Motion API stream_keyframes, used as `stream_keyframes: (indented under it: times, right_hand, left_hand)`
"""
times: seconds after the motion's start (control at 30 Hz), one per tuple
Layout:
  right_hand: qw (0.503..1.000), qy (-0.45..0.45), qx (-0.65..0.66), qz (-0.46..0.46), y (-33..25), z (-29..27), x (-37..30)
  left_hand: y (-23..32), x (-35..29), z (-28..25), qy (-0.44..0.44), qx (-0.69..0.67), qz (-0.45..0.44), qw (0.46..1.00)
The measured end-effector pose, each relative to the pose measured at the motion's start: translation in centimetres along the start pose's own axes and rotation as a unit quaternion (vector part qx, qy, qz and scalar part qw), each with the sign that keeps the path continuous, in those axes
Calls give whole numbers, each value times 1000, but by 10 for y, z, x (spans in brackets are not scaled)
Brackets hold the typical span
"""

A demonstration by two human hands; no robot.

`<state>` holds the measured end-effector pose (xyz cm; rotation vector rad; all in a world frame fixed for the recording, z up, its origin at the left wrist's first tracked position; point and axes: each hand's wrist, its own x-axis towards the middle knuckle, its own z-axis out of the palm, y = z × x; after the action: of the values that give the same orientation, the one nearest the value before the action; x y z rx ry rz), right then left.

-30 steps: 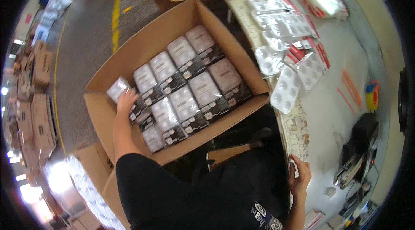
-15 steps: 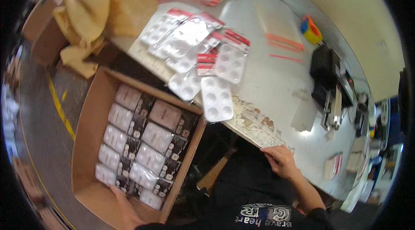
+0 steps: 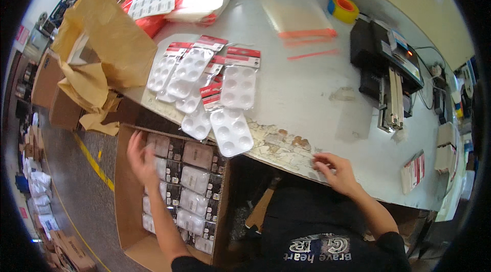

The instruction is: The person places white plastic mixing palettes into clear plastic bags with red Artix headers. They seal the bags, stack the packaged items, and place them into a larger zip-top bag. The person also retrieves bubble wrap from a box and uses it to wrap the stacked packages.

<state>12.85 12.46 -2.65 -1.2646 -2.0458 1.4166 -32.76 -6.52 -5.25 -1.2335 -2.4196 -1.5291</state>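
My left hand (image 3: 142,158) is over the far left part of an open cardboard box (image 3: 128,221), fingers stretched out and holding nothing. Rows of packaged white trays (image 3: 195,180) with black cards fill the box, partly hidden by my left forearm. At the worktable's front edge, my right hand (image 3: 335,172) rests with loosely bent fingers and nothing in it. White six-well palettes (image 3: 238,88) in clear bags with red header cards lie piled on the table beside the box. One palette (image 3: 231,133) overhangs the table edge.
Brown wrapping paper (image 3: 110,36) stands at the left. Clear bags (image 3: 299,13) with orange edges, a tape roll (image 3: 343,6) and a black machine (image 3: 381,62) lie on the worktable (image 3: 302,93). A stack of red-and-white cards (image 3: 413,172) sits at the right.
My left hand has moved from the box's near end to its far left side. My right hand has shifted slightly at the table edge, its fingers looser. The view has turned.
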Motion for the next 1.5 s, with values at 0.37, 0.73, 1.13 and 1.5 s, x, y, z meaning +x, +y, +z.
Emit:
stream_keyframes:
  times: [0.37, 0.73, 1.13, 1.5]
  right_hand:
    - [924, 351, -126, 86, 48, -51, -200]
    - [237, 620, -61, 746, 99, 188, -603]
    - [447, 556, 244, 656, 375, 258, -454]
    - [344, 488, 93, 797, 532, 194, -510]
  left_hand:
    - [171, 22, 214, -374, 317, 433, 756]
    - [279, -117, 319, -449, 30, 522, 725]
    - [418, -438, 278, -642, -84, 658, 384]
    - [406, -680, 254, -584, -56, 782, 211]
